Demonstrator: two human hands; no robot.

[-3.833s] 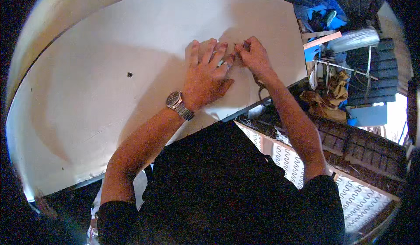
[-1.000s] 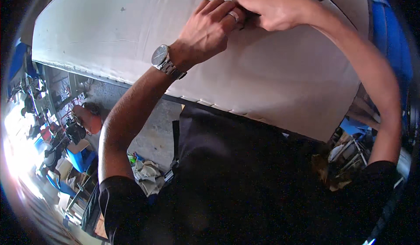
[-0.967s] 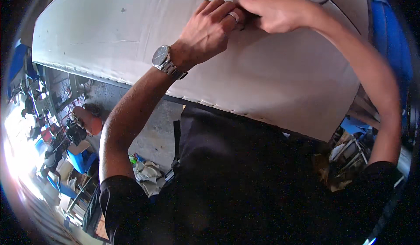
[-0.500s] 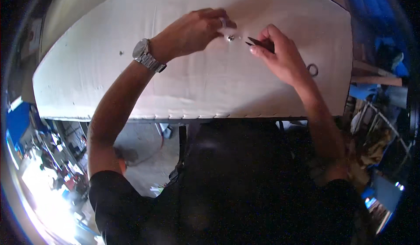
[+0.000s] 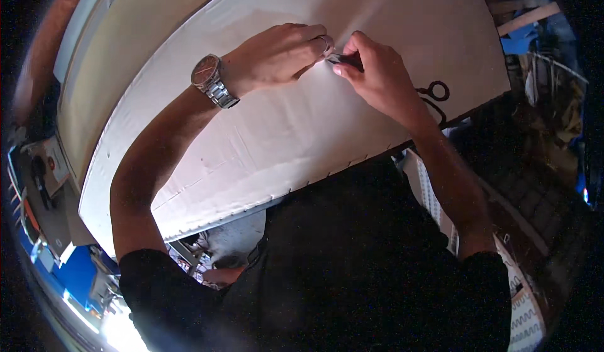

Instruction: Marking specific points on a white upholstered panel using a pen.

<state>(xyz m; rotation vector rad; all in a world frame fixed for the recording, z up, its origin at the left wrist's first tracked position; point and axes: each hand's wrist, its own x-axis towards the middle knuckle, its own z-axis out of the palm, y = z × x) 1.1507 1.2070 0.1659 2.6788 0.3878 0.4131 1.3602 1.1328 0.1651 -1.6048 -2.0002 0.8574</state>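
Note:
Across the far part of a large white covered panel (image 5: 251,144), my left hand (image 5: 280,53) reaches in with its fingers bent together. Its fingertips meet near the tip of a small dark two-pointed tool (image 5: 347,60). What they pinch, if anything, is hidden. My right hand (image 5: 382,78) grips that tool between thumb and fingers, its points turned left to my left fingertips. Beside my right wrist lie dark scissors (image 5: 438,91), their ring handles showing and the rest behind my arm. A metal watch (image 5: 207,74) sits on my left wrist.
The panel has a curved far edge and a puckered near edge, close to my body. A beige curved surface (image 5: 151,18) lies beyond it at the left. Wooden pieces (image 5: 528,18) stand at the far right. Cluttered floor shows below, with a bright light at lower left.
The view has turned, so the panel now slants. My right hand has brought the tool left to my left fingertips. The small dark-and-white spot between the hands is now covered.

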